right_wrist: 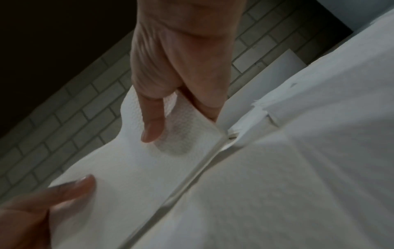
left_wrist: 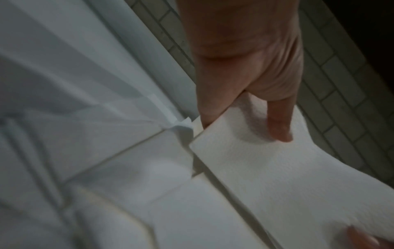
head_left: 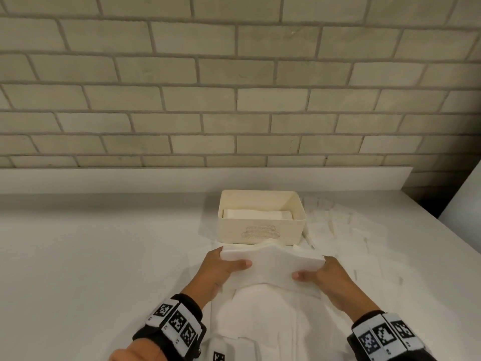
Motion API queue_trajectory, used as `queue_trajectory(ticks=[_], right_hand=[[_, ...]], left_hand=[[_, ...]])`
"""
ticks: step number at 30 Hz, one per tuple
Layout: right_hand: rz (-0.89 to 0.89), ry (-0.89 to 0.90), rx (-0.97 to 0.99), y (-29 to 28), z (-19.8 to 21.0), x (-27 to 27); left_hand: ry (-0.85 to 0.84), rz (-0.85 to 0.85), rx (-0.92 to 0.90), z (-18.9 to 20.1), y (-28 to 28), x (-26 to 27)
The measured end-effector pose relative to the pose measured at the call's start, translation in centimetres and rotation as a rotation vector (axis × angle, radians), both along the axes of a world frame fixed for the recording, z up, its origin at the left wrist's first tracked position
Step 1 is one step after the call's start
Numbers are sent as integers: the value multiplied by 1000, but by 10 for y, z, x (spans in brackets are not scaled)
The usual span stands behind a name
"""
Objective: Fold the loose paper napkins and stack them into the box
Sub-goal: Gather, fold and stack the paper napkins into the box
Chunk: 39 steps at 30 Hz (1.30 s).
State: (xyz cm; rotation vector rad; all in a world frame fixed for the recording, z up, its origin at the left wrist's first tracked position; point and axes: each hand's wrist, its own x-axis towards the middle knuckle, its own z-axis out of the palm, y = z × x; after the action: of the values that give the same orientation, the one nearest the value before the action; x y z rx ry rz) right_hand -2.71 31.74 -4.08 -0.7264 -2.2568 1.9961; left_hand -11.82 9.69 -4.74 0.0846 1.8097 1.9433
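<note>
A folded white napkin (head_left: 270,264) is lifted just in front of the cream box (head_left: 260,229). My left hand (head_left: 223,267) pinches its left end, thumb on top. Its right end is pinched the same way by my right hand (head_left: 320,273). The left wrist view shows the napkin (left_wrist: 277,176) under my left thumb (left_wrist: 279,128); the right wrist view shows it (right_wrist: 149,168) under my right thumb (right_wrist: 152,124). Inside the box lies a stack of folded napkins (head_left: 256,214).
Loose unfolded napkins (head_left: 343,230) cover the white counter (head_left: 91,256) right of the box and beneath my hands (head_left: 260,321). A brick-tiled wall (head_left: 234,87) rises behind the counter's raised back ledge. A white panel (head_left: 466,196) leans at the far right.
</note>
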Motion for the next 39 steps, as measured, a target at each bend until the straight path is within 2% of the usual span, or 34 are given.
queue_trajectory(ticks=[3,5,7,11,14,15,18,19,20,23,25,26,28,31,33,35,39], right_hand=[[-6,-9,3,8,-4,2],[58,-88,104,8,-10,5],[48,-110,187,6,-6,5],[30,49,317,-2,32,-4],[123,196,402,-21,67,-10],[147,249,401,-29,77,-12],[106,455,326,-39,90,-13],[65,473,314,-38,90,-6],[67,423,314,-35,85,-6],[252,39,457,-33,67,1],[278,-104,547,-27,54,3],[236,-98,510,-20,47,4],[104,-12,308,-5,38,6],[-65,124,36,9,34,10],[-69,140,-57,9,28,11],[-24,111,-117,5,18,9],[28,33,-153,-9,-2,3]], left_hand=[[28,-14,10,-1,-5,-3],[90,-40,-100,-4,-9,-2],[163,-44,-199,-3,-11,-3],[525,-9,-504,24,-11,-10],[753,-139,-552,48,6,-6],[728,-174,-484,51,13,-3],[433,-129,-135,54,24,5],[356,-113,-20,54,25,11],[281,-91,113,49,26,13],[75,-61,499,36,28,18],[9,-39,616,29,25,17],[3,-25,626,27,20,16],[16,4,551,24,5,13],[122,3,230,14,-16,6],[165,-30,26,5,-20,1],[162,-60,-98,-5,-19,-2],[127,-5,-99,-16,-9,2]])
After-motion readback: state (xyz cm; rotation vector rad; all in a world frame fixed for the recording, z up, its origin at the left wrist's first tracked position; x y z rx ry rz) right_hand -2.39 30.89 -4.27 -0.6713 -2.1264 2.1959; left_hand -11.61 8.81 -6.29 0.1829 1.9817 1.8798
